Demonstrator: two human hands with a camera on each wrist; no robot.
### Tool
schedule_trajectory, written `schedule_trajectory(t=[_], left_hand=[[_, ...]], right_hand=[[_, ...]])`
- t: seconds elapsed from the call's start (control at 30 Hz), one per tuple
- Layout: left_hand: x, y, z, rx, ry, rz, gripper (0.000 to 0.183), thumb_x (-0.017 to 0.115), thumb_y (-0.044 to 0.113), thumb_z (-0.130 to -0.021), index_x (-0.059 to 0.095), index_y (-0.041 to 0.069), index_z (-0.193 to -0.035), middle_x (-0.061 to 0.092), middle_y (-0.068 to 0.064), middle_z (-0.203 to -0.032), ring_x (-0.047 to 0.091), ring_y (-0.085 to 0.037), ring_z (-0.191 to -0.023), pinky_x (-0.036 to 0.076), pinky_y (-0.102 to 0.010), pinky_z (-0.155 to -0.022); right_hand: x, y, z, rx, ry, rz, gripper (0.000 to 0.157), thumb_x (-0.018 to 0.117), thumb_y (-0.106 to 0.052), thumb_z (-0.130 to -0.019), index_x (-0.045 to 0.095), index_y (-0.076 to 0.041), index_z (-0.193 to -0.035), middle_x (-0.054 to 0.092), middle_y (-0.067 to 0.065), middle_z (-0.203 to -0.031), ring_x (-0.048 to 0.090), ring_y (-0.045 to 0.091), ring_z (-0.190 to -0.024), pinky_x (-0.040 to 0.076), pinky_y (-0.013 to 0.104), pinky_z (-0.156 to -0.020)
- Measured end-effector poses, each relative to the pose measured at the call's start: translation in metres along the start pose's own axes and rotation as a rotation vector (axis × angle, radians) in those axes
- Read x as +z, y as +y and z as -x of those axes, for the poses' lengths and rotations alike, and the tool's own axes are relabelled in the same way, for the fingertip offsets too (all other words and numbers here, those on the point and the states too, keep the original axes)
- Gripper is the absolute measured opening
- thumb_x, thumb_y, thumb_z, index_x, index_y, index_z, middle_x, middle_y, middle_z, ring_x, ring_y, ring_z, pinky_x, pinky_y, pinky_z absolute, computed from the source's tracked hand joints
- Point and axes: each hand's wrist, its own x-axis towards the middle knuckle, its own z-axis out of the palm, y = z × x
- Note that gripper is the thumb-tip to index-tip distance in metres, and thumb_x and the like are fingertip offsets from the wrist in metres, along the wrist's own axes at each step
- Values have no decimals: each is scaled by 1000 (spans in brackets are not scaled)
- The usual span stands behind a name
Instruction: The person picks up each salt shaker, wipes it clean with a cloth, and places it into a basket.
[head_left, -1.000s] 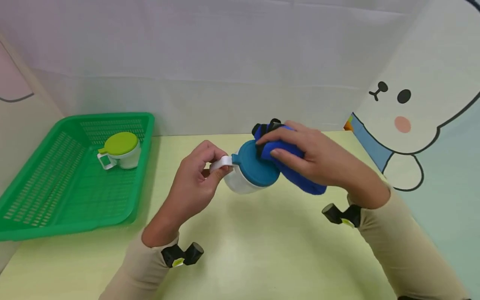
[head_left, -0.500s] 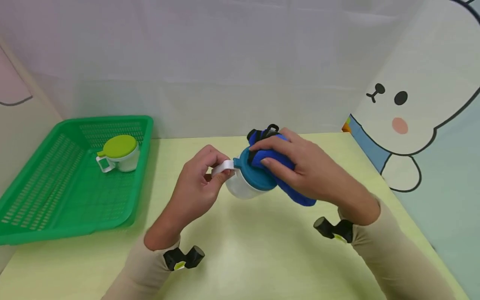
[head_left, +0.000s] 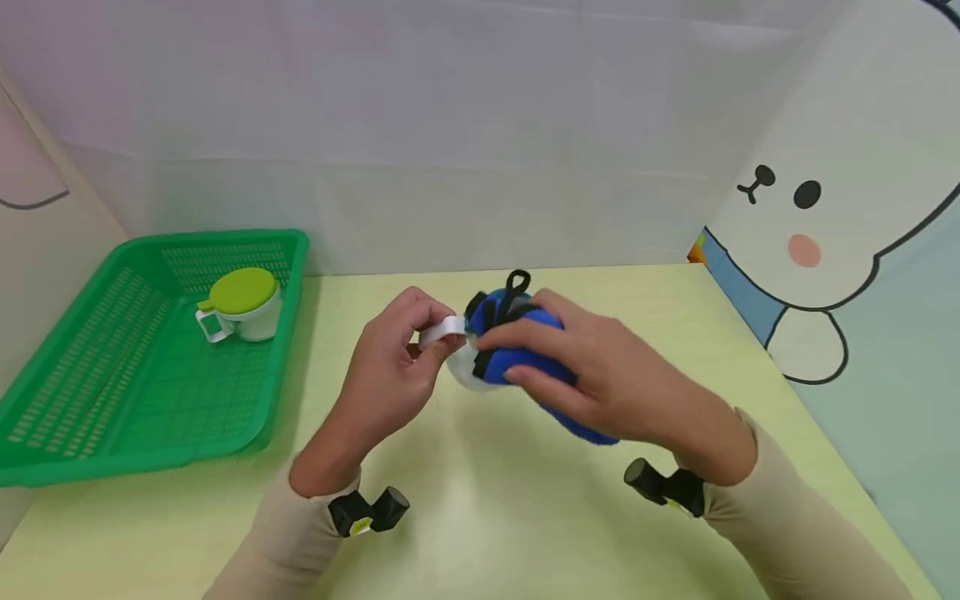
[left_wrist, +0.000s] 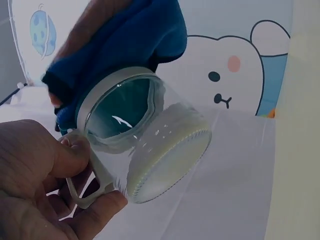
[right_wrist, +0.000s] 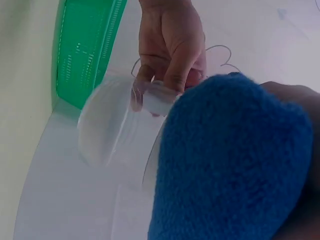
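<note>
My left hand (head_left: 393,367) pinches the white handle (head_left: 442,331) of a clear glass jar (left_wrist: 165,140), which is tilted above the table. Its blue lid is mostly covered in the head view; the lid's underside shows teal through the glass in the left wrist view. My right hand (head_left: 592,367) grips a blue cloth (head_left: 536,354) with black trim and a black loop, pressed over the lid close to the handle. In the right wrist view the cloth (right_wrist: 230,160) fills much of the picture and hides part of the jar (right_wrist: 107,120).
A green plastic basket (head_left: 266,400) stands at the left of the pale yellow table (head_left: 480,517). Inside it sits a similar jar (head_left: 258,321) with a lime-green lid (head_left: 243,291). A white sheet (head_left: 450,150) hangs behind, and a cartoon-printed panel (head_left: 862,275) stands at the right.
My right hand has moved the cloth leftward and down across the blue lid toward the handle, covering nearly all of it. The left hand keeps its hold on the handle almost in place.
</note>
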Motion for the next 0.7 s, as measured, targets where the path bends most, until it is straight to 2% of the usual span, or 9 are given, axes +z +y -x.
schedule_trajectory(t=[0.1,0.2,0.27,0.4,0.6,0.7], left_hand=[[-3,0,-2,-7,40,-7,11,73,-3,-93,68,6,-97,56,-1,-94,53,-17,-82,51,-25,-59],[-4,0,-2,-24,61,9,11,73,-4,-93,67,3,-98,55,-3,-94,53,-18,-85,53,-25,-61],[-4,0,-1,-29,64,11,10,73,-3,-93,67,3,-98,55,-3,-95,53,-18,-85,52,-25,-61],[-5,-1,0,-30,53,18,11,73,-4,-93,67,5,-97,54,-1,-94,52,-17,-84,52,-26,-60],[-3,-3,0,-22,23,30,12,72,-5,-94,67,5,-98,54,-2,-95,54,-18,-84,53,-27,-61],[-1,-5,-1,-15,30,18,10,72,-3,-94,67,5,-97,54,-1,-94,53,-17,-83,51,-28,-59]], right_hand=[[1,6,4,13,30,-41,34,64,-22,-104,62,-28,-137,56,1,-111,58,15,-93,54,35,-73],[3,15,6,72,117,-20,34,64,-18,-103,63,-25,-137,57,3,-112,57,17,-94,54,38,-75],[7,11,8,63,142,-9,33,63,-21,-105,63,-24,-137,57,5,-113,58,18,-93,54,39,-74],[13,-1,13,9,108,-33,32,58,-34,-107,62,-28,-138,57,5,-116,61,17,-92,57,37,-72],[6,14,5,42,114,-29,34,64,-20,-104,63,-25,-138,56,2,-111,56,16,-93,54,36,-73],[7,5,4,21,62,-58,41,63,-25,-104,56,-27,-144,58,3,-117,60,17,-96,56,38,-77]])
